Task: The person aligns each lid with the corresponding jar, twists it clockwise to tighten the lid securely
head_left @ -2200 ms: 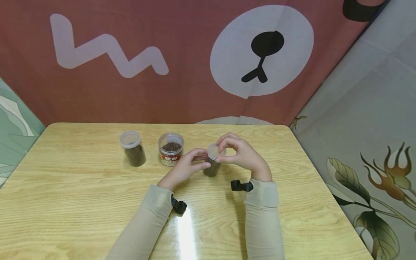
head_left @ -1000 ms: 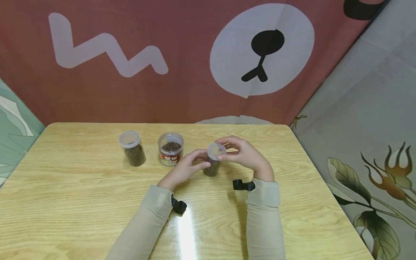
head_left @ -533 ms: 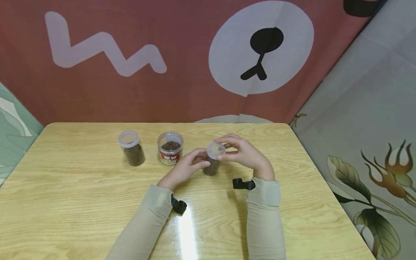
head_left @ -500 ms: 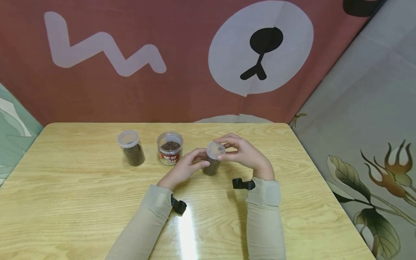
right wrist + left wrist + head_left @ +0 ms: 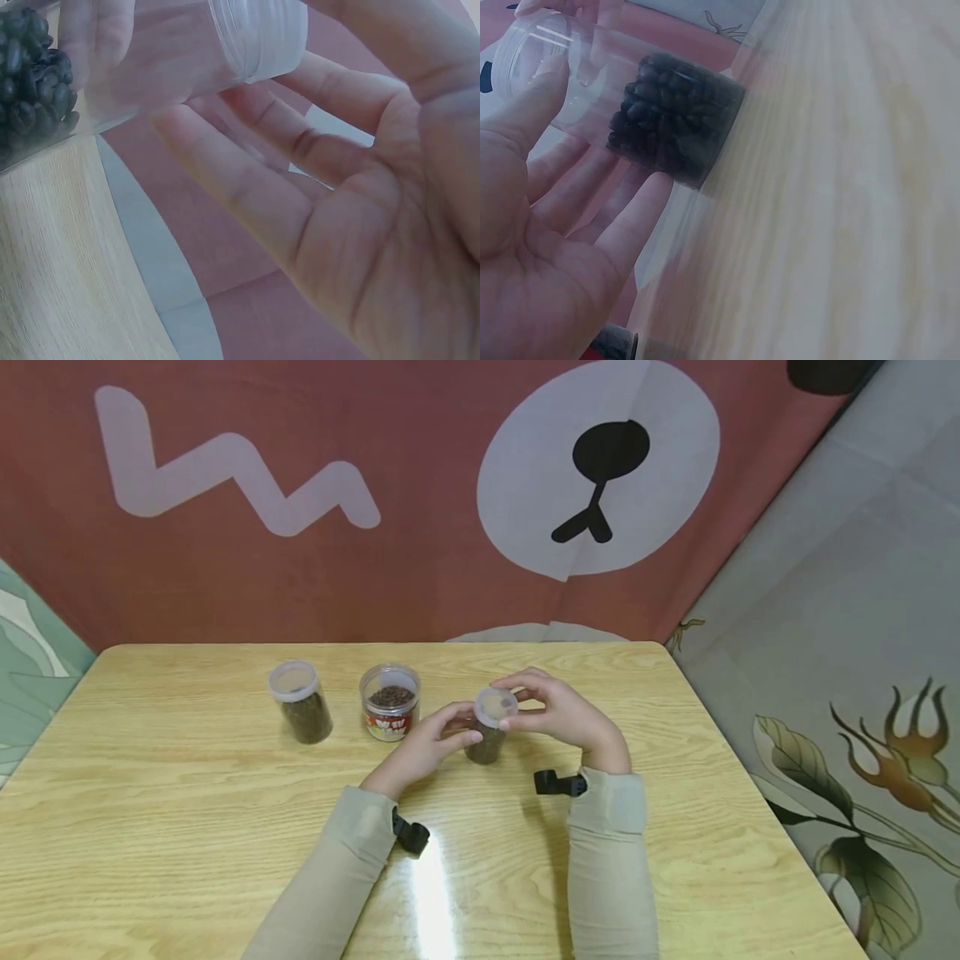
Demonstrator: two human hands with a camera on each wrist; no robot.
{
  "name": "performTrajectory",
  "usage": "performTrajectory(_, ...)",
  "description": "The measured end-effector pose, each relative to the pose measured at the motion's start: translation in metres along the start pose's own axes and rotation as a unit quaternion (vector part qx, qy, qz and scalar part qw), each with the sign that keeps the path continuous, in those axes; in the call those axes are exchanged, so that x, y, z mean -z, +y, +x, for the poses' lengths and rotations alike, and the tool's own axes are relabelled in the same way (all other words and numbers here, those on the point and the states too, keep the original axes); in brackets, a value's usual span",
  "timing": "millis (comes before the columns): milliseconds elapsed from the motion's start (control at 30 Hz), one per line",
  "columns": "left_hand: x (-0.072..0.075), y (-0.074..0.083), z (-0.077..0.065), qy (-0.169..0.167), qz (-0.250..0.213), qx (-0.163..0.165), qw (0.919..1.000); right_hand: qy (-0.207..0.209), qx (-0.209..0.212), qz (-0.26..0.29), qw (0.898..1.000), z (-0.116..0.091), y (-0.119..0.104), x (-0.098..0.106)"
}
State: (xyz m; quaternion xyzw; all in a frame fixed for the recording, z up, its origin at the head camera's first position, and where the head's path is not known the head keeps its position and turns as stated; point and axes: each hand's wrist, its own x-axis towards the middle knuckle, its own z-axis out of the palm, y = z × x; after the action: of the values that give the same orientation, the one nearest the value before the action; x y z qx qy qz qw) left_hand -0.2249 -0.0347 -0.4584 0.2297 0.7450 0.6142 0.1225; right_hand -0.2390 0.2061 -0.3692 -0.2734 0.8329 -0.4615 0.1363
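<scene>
A clear plastic jar (image 5: 486, 748) stands upright on the table, partly filled with what look like black beans (image 5: 676, 112). My left hand (image 5: 424, 747) holds its body from the left, with the thumb at the front and the fingers behind. A translucent lid (image 5: 495, 705) sits on the jar's mouth. From the right, my right hand (image 5: 567, 713) holds this lid at its rim between thumb and fingers. In the right wrist view the lid (image 5: 282, 36) covers the threaded neck, and the beans lie at the jar's bottom.
Left of the hands stands a wide jar (image 5: 390, 725) with a red label and brown bits inside; no lid shows on it. Farther left is a lidded jar (image 5: 306, 717) of dark contents. The wooden table (image 5: 187, 827) ends at a reddish printed curtain (image 5: 420, 577) behind.
My right hand's fingers have gone from over the lid's top to around its rim. My left hand and the jar have stayed in place, with a slight shift of the whole view.
</scene>
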Motion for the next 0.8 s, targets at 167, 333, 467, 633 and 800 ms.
performTrajectory(167, 0.0004, -0.0001, -0.0004, 0.0, -0.002, -0.001, 1.0, 0.006, 0.0, 0.001, 1.0, 0.0026, -0.0009, -0.0018)
performTrajectory(333, 0.0003, -0.0001, 0.0, 0.001, -0.002, 0.0, 1.0, 0.018, 0.001, -0.022, 1.0, 0.0053, -0.003, -0.004)
performTrajectory(467, 0.0005, 0.0006, 0.0001, 0.001, 0.001, 0.0, 1.0, 0.028, -0.012, -0.026, 0.999, 0.0066, -0.0062, -0.0065)
performTrajectory(633, 0.0009, 0.0008, -0.0006, 0.002, 0.004, 0.0, 1.0, 0.036, -0.026, -0.036, 0.998, 0.0073, -0.0071, -0.0079)
performTrajectory(800, 0.0009, 0.0008, -0.001, 0.002, 0.007, 0.003, 1.0, 0.037, -0.021, -0.031, 0.999, 0.0043, -0.0054, -0.0056)
